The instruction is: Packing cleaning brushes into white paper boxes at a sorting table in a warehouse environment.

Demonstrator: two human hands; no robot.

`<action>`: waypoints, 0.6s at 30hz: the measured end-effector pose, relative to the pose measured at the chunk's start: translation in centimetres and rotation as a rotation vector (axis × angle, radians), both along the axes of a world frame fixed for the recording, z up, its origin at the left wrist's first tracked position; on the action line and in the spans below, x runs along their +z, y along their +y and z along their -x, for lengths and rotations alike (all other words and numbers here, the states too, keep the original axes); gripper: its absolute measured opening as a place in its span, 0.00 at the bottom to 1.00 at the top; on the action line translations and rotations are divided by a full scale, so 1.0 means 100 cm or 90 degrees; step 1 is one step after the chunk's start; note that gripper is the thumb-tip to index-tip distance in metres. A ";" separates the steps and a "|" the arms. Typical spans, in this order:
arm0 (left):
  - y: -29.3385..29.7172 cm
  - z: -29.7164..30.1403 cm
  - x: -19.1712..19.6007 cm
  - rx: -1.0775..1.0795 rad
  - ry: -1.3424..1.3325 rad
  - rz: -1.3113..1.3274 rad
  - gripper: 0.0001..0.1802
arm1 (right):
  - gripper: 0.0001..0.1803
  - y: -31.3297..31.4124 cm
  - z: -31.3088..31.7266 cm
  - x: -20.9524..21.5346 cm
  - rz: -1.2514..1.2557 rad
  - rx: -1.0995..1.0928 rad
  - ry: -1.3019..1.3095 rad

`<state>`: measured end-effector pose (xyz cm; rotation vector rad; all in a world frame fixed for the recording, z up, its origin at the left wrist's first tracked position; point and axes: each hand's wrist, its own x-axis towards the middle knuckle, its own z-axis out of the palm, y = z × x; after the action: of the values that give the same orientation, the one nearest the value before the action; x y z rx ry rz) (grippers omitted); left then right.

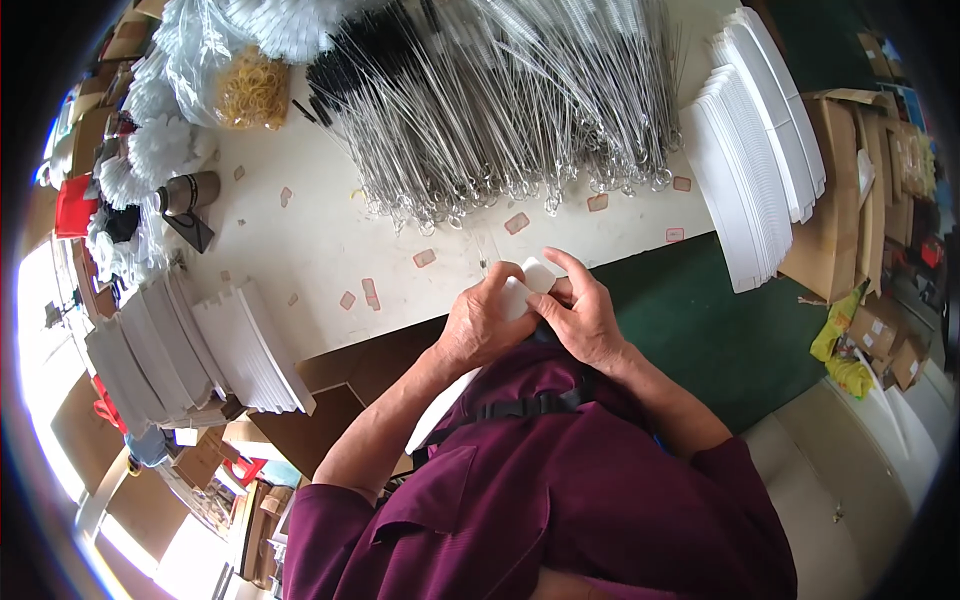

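Observation:
Just above the table's front edge, my two hands meet around a small white folded piece (538, 273), perhaps card or plastic; its exact kind does not show. My left hand (482, 318) is closed on its left part, fingers curled. My right hand (588, 318) pinches it with the thumb, while one finger sticks out past it. Part of the piece is hidden behind the fingers. Beyond my hands, a wide pile of thin wire brushes (480, 130) with looped metal ends lies on the white table (320, 240), some with black bristles, some with pale ones.
Stacks of flat white cards (745, 190) stand at the right, with more white stacks (160, 345) at the left. A bag of yellow rubber bands (252, 88), clear plastic bags (195, 50) and a dark cup (190, 192) sit at the far left. Cardboard boxes (835, 200) stand beyond the right stack.

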<state>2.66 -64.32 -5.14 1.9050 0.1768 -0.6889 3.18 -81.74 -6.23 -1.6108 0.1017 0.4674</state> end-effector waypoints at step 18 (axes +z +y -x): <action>-0.012 0.016 -0.008 -0.026 -0.085 -0.167 0.34 | 0.10 0.001 -0.008 0.002 0.071 0.090 0.054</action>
<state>1.06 -65.52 -5.98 2.2042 0.1492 -0.5852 3.96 -81.68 -6.01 -1.7139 0.0795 0.6491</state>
